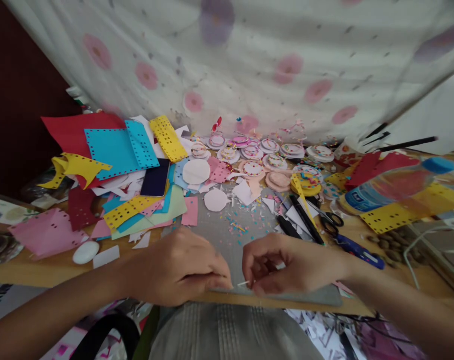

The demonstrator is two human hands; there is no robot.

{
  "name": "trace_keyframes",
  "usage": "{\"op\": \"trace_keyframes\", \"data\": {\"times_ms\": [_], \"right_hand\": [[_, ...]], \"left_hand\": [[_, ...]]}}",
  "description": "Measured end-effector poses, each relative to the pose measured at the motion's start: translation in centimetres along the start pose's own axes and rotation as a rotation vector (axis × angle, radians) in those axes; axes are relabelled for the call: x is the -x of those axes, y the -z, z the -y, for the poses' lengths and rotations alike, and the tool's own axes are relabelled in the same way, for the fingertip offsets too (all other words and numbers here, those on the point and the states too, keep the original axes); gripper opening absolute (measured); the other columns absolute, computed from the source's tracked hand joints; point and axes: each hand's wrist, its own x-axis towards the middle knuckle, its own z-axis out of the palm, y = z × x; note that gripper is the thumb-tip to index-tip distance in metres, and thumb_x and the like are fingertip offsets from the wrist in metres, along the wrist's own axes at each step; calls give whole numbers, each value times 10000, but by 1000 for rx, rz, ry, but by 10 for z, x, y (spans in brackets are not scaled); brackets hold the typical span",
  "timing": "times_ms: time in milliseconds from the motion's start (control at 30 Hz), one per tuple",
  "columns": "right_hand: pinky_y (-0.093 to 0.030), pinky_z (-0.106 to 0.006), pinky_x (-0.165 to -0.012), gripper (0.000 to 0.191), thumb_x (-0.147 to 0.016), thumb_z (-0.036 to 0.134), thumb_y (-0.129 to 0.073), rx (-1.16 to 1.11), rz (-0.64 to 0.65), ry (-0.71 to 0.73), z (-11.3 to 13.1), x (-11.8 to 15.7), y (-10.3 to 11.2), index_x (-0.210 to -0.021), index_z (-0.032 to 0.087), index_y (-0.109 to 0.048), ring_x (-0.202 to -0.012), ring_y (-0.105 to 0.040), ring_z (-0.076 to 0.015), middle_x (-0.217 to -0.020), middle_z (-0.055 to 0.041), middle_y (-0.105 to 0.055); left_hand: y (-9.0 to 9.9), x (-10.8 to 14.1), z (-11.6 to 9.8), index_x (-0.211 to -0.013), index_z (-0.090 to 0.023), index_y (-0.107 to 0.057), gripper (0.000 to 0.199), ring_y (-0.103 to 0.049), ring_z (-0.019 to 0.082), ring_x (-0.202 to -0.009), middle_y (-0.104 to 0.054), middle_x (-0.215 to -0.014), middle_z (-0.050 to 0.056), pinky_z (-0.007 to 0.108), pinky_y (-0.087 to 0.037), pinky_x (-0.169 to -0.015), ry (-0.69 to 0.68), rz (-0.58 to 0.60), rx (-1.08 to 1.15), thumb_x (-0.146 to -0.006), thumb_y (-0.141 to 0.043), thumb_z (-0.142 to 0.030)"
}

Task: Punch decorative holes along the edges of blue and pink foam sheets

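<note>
My left hand [189,267] rests at the front of the grey mat [227,245], fingers curled together and their tips low at the mat's edge. Whether anything is under those fingertips is hidden. Just to its right, my right hand [290,265] is closed in a pinch on a thin white strip [243,283], which points toward the left fingertips. Small coloured paper bits [242,225] are scattered on the mat beyond both hands. Behind them lie a white paper disc [215,199] and a larger white disc [195,172].
Decorated paper discs [252,169] line the back. Punched coloured paper [114,150] and a dark phone [154,178] are heaped at left. Black pens [306,219], scissors [330,222], a blue cutter [360,251] and a plastic bottle [392,187] lie at right.
</note>
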Motion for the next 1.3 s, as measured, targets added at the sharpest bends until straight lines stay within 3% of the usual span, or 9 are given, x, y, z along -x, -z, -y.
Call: {"op": "trace_keyframes", "data": {"times_ms": [133,233,400,533,633,767,867,1167,1300], "right_hand": [[-252,-166,-438,127,-807,255,-640,202,-82,61,6,-2,1,-861,148,-598,-494,-326,-52,-549,97,-363],[-223,-175,-436,39,-849,197,-579,458,-270,201,7,2,-1,-852,162,-562,-470,-281,-50,-536,106,-320],[-286,-206,-488,103,-916,145,-489,951,-539,485,6,6,-6,-847,148,-565,-518,-457,-66,-614,37,-532],[-281,-263,-476,166,-929,117,-443,1402,-675,654,6,7,-10,-845,129,-586,-502,-472,-106,-583,13,-545],[-300,-276,-467,141,-914,102,-469,1641,-754,756,8,11,-11,-856,110,-597,-503,-497,-114,-593,3,-585],[-308,-274,-442,43,-856,95,-576,1805,-785,833,8,13,-11,-842,104,-616,-498,-521,-105,-612,2,-632],[-284,-268,-417,22,-813,102,-644,1863,-764,849,7,13,-11,-809,114,-626,-476,-512,-93,-600,15,-639],[-276,-268,-412,77,-770,98,-688,1925,-688,891,3,16,-11,-761,148,-630,-484,-504,-88,-600,25,-631],[-279,-268,-417,59,-831,159,-631,1910,-644,867,2,16,-12,-772,157,-630,-493,-500,-91,-622,13,-624]], "left_hand": [[7,-3,-1,-862,-175,-647,189,-630,119,-645,-720,-729,-2,234,-423,-652,-112,-14,-290,-933,-474,-205],[9,-2,0,-879,-177,-651,166,-631,113,-658,-715,-736,-11,230,-408,-641,-9,-72,-265,-921,-492,-195],[7,-2,0,-805,-177,-670,170,-589,79,-585,-675,-651,-30,189,-401,-587,330,-149,40,-889,-525,-203],[4,-7,0,-613,-156,-630,299,-509,78,-514,-639,-576,-6,187,-356,-491,605,-166,371,-866,-553,-294],[1,-8,2,-663,-153,-638,287,-399,54,-428,-652,-586,4,190,-271,-414,722,-129,707,-859,-565,-349],[-4,-8,8,-730,-145,-636,238,-306,24,-390,-643,-594,-4,190,-174,-393,857,-149,1103,-805,-631,-371],[-8,-8,11,-723,-133,-629,260,-266,12,-384,-632,-607,-5,202,-118,-394,953,-147,1238,-755,-678,-386],[-9,-6,15,-681,-134,-507,366,-245,7,-397,-600,-616,2,224,-41,-398,1050,-85,1243,-728,-706,-437],[-14,-6,19,-756,-176,-436,398,-394,16,-396,-614,-649,-28,164,-146,-375,1075,-154,1152,-677,-763,-389]]}}
